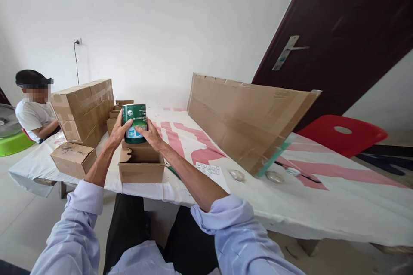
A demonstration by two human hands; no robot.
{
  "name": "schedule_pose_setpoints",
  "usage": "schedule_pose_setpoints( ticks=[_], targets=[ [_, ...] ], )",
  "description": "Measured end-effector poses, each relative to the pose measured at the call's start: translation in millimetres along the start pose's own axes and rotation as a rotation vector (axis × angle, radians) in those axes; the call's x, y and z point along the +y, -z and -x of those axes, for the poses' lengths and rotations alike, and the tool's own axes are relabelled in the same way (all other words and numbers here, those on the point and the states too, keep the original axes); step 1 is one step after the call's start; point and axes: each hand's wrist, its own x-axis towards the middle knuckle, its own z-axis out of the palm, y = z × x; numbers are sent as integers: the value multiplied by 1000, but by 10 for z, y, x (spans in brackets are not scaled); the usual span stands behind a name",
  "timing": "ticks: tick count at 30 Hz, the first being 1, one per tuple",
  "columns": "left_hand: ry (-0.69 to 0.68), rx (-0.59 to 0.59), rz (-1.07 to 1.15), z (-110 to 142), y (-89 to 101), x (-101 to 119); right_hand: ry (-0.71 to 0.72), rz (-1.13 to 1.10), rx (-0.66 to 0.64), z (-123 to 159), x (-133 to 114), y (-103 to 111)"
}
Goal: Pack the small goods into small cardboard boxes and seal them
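Note:
A green can (134,116) with a printed label is held upright between both of my hands. My left hand (120,130) grips its left side, the thumb lying across the front. On the opposite side my right hand (151,134) holds it, its thumb also pressed on the label. Just below the can stands an open cardboard box (141,172) near the table's front edge. How full the box is I cannot tell. Left of it sits a closed small carton (72,158) with handwriting on top.
Stacked taped cartons (84,109) rise at the left, with a person (37,109) behind them. A large cardboard sheet (245,116) leans across the table on the right. A marked paper (211,174) and a red chair (338,133) are also on that side.

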Motion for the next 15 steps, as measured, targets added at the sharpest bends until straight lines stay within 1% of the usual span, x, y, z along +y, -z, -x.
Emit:
schedule_pose_setpoints(
  ticks=[3, 5, 6, 7, 8, 9, 11, 12, 13, 14, 15],
  targets=[
    [29, 40, -10, -95, 120, 287, 37, 44, -105, -16, -188, 148],
    [62, 12, -27, -130, 191, 475, 53, 73, -184, -33, -278, 257],
    [77, -4, -32, -133, 209, 555, 58, 85, -206, -42, -304, 307],
    [90, -4, -32, -124, 211, 620, 64, 98, -202, -49, -316, 348],
    [99, 19, -27, -104, 195, 669, 71, 112, -163, -50, -313, 380],
    [102, 59, -14, -72, 162, 700, 74, 122, -89, -45, -298, 399],
    [88, 151, 54, 21, 54, 704, 47, 92, 112, -10, -241, 395],
    [75, 189, 108, 77, -13, 681, 11, 41, 195, 19, -209, 374],
    [62, 219, 167, 134, -81, 645, -34, -35, 238, 53, -181, 344],
    [49, 241, 225, 191, -144, 601, -76, -123, 239, 87, -160, 311],
    [45, 258, 273, 241, -196, 554, -106, -210, 213, 118, -149, 281]
  ],
)
